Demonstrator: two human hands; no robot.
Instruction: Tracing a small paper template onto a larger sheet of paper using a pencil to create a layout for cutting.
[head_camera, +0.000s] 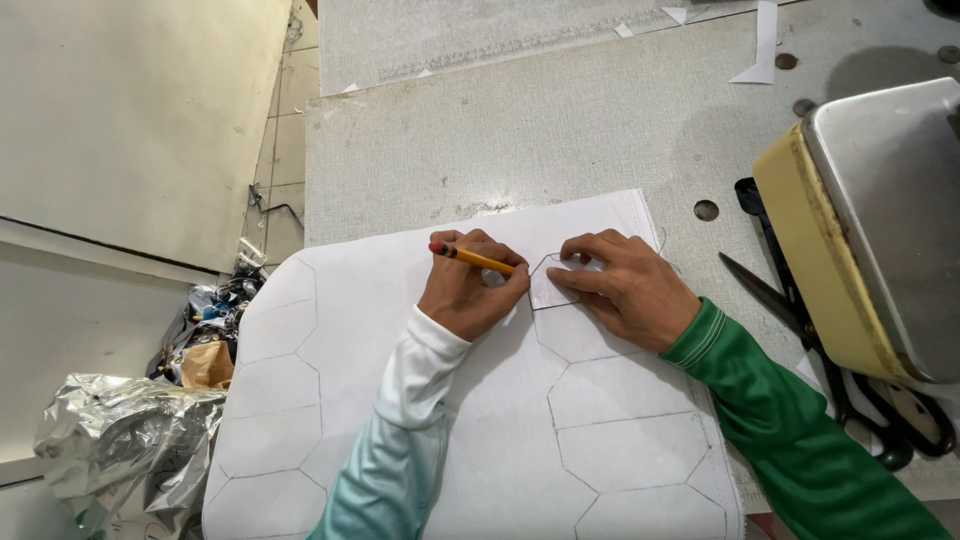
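The left hand (470, 290) grips a yellow pencil (472, 258) beside a small hexagon template (552, 285), which the right hand (625, 285) presses flat, fingers spread, onto white fabric (380, 290).

You have two hands at work – one pencil (472, 259) in your left, one small hexagon template (553, 283) under your right, one pair of scissors (830, 350) further right.

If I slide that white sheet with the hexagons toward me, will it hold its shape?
Probably not. The white sheet looks like thin fabric, frayed at its right edge, so likely floppy and apt to bunch. The left hand with the pencil and the right hand on the template pin it.
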